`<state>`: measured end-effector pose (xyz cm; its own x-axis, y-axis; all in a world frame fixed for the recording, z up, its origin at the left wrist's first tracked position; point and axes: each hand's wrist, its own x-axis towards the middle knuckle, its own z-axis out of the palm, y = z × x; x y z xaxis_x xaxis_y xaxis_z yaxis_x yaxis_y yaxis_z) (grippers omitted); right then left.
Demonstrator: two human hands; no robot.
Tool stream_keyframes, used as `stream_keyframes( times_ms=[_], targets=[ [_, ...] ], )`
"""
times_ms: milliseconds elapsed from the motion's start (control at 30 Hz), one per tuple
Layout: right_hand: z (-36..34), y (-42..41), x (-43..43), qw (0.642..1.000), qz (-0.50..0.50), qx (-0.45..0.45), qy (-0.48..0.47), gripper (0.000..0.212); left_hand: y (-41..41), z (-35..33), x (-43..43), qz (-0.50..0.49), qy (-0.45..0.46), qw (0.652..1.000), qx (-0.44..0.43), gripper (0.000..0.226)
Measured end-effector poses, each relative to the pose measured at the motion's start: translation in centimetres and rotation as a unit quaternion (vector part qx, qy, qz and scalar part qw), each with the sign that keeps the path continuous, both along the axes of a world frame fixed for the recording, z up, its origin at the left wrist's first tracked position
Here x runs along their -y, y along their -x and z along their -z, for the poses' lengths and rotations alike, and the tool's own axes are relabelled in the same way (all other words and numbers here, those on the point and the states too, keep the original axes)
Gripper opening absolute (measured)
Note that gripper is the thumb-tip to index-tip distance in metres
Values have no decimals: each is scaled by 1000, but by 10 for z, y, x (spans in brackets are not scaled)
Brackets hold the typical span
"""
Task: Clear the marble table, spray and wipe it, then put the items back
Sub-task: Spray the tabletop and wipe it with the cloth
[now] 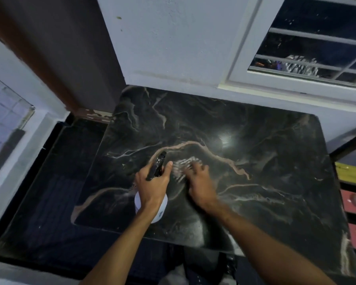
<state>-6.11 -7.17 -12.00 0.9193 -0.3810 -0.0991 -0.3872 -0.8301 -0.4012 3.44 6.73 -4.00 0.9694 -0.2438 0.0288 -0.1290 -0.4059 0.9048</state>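
The black marble table [265, 153] with tan veins fills the middle of the view and carries no loose items. My left hand [152, 186] grips a white spray bottle [161, 206] by its black trigger head [157, 166], nozzle aimed away from me over the tabletop. My right hand [199, 182] lies flat on the marble just right of the bottle, pressing a striped cloth [184, 166] that shows blurred under and beyond the fingers. The bottle's body is mostly hidden beneath my left hand and wrist.
A white wall [173, 48] and a barred window [317, 48] back the table. A dark brown door frame [56, 64] stands at the left, with dark floor [49, 192] below it. Coloured shelves [353, 194] sit at the right edge.
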Motion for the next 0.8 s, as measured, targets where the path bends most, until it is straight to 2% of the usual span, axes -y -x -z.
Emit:
stream_keyframes(
  times_ms=[67,100,167,233,267,300,367,433,467,500,533,600,633,667,733,800],
  targets=[
    [5,23,-16,995,-99,2,7,65,10,0,1,3,-8,1000,0,31],
    [3,33,-3,997,-74,12,8,64,20,0,2,7,-11,1000,2,38],
    [-6,40,37,996,83,10,-19,63,31,-3,5,19,-10,1000,19,46],
    [-11,53,76,965,258,11,-54,63,46,-5,9,28,5,999,38,47],
    [-13,56,81,954,295,1,-57,63,53,-5,11,31,14,999,39,46],
    [-18,58,73,958,281,-12,-55,63,59,-3,14,36,16,999,37,44],
    [-19,73,46,988,145,-15,-40,66,76,0,24,49,6,998,29,41],
    [-11,104,28,999,1,-10,-31,68,95,1,33,55,-5,998,29,42],
    [-9,122,39,1000,-17,-5,-22,68,107,2,40,61,-4,998,29,44],
    [-8,138,58,1000,22,2,-21,68,118,2,45,66,-5,997,30,46],
    [-8,155,82,994,104,3,-26,68,129,3,51,70,-8,997,30,45],
    [-8,189,127,956,290,2,-49,67,153,5,62,79,-19,996,36,40],
    [-9,203,138,945,321,-3,-54,67,165,5,68,81,-23,996,42,38],
    [-11,214,137,953,299,-6,-47,68,179,5,75,88,-27,995,45,39],
    [-11,233,117,986,162,-13,-27,67,205,3,91,102,-40,992,54,44],
    [-3,265,104,997,69,-3,-26,59,230,6,110,116,-59,990,47,49]
  ],
)
